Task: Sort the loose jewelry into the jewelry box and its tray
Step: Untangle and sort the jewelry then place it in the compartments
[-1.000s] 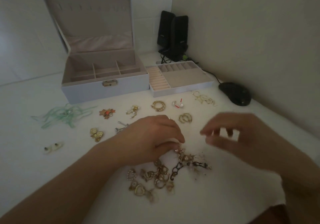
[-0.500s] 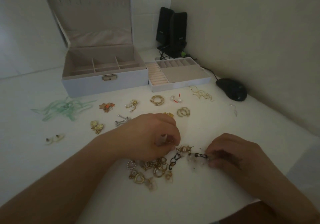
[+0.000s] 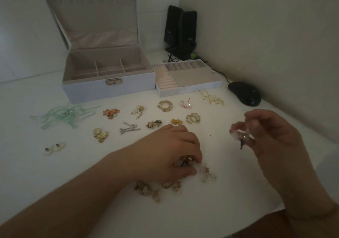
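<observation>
Fingers [image 3: 185, 161] of the left hand [image 3: 165, 155] curled down and pinched round a small gold piece [image 3: 188, 159] at the top of the tangled heap [image 3: 157, 188], thumb tucked under. Right hand [image 3: 271, 133] raised above the table [image 3: 183, 215], right of the heap, fingertips [image 3: 236, 130] drawn together on a clear dangling earring [image 3: 244, 136] with a dark bit hanging below; exact shape hard to read in this dim light, possibly a hook.

Best to keep the heap pinned with the left while lifting the right slowly, so no neighbouring chain gets dragged along. Worth checking the dark end hangs free before carrying on. Light pinch only; thin wire likely to bend.

Beyond the heap, more pieces already spread singly: gold hoops [image 3: 193, 118], a chain ring [image 3: 165, 105], pearl studs [image 3: 186, 104], a green ribbon piece [image 3: 66, 114] far to the left. Farther still, behind those, jewelry box [image 3: 108, 90] with lid up and compartments apparently unfilled, tray [image 3: 187, 79] touching its right side. Earring probably bound for that tray.
</observation>
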A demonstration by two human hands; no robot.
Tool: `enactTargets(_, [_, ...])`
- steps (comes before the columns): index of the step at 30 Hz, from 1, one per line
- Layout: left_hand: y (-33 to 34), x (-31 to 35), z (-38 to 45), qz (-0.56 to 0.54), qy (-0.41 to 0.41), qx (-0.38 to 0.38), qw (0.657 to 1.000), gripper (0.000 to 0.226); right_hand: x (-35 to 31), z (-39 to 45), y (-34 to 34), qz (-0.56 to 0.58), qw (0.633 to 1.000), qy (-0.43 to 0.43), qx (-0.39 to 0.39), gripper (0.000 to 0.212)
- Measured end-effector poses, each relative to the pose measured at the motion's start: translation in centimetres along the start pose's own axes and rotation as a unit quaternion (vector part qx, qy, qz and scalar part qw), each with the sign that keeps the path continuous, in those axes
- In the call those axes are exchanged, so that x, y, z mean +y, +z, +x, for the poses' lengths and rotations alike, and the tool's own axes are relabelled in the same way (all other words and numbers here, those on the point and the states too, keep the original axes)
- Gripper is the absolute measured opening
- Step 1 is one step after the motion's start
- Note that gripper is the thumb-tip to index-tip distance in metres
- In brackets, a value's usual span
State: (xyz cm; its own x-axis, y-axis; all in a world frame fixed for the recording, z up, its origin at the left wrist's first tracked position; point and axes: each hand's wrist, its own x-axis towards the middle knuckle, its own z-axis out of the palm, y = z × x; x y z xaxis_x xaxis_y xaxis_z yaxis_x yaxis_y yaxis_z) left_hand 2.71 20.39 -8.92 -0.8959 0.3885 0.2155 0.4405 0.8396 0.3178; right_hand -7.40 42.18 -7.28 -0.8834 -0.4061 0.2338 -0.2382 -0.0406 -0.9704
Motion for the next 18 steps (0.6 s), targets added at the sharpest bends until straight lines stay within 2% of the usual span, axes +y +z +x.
enactTargets(2, [0.0,0.1,0.1,-0.004,-0.006,0.001,1.0,0.012,-0.2,0.6,0.7,0.126,0.989,0.074,0.008,0.014])
enactTargets(4, [-0.1,0.2,0.1,-0.003,-0.008,-0.004,1.0,0.01,-0.1,1.0,1.7,0.201,0.972,0.12,0.01,0.018])
enactTargets(6, [-0.1,0.2,0.1,0.006,-0.01,-0.001,1.0,0.011,0.1,1.1,2.6,0.175,0.976,0.129,-0.011,0.02])
enactTargets(9, [-0.2,0.3,0.1,0.01,-0.037,0.028,0.999,0.017,-0.3,1.2,3.6,0.007,0.991,0.096,-0.095,0.019])
enactTargets(11, [-0.2,0.2,0.2,-0.003,-0.067,0.057,0.996,0.021,-0.9,1.7,4.1,-0.024,0.985,0.087,-0.146,0.019])
enactTargets(15, [-0.4,0.1,0.5,-0.048,-0.187,0.128,0.973,0.03,-1.9,4.0,6.3,0.095,0.971,0.133,-0.174,0.015])
enactTargets(18, [-0.5,0.2,0.7,-0.109,-0.265,0.159,0.945,0.028,-2.4,5.7,8.6,0.178,0.949,0.148,-0.213,0.016])
